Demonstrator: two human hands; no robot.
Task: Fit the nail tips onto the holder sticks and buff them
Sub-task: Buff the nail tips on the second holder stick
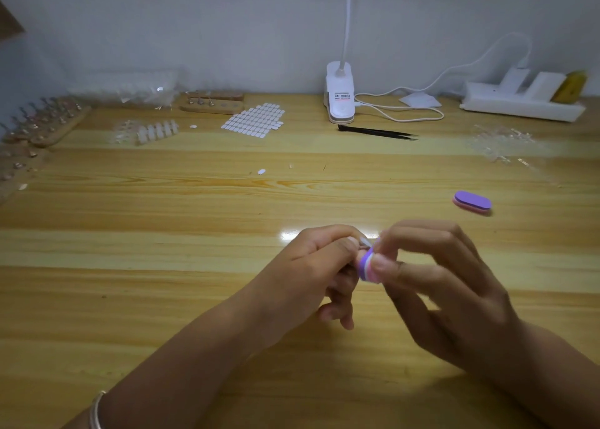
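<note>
Bangle (96,410) on my left wrist. Left grip (319,266) pinches nail tip (366,242); right grip (435,276) curled round purple buffer (367,263), touching tip. Second buffer (472,202) lies on counter (162,266).

Small nail-craft workbench, home-style setup. My wooden desk (130,266) against plain wall (227,22). Clip lamp (339,100) at back, power strip (519,105) to its right. Holder sticks (45,120) racked on wooden bases far left, strips of nail tips (157,131), adhesive tab sheet (255,120), black tweezers (376,132), purple buffer block (472,202) lying right.
</note>
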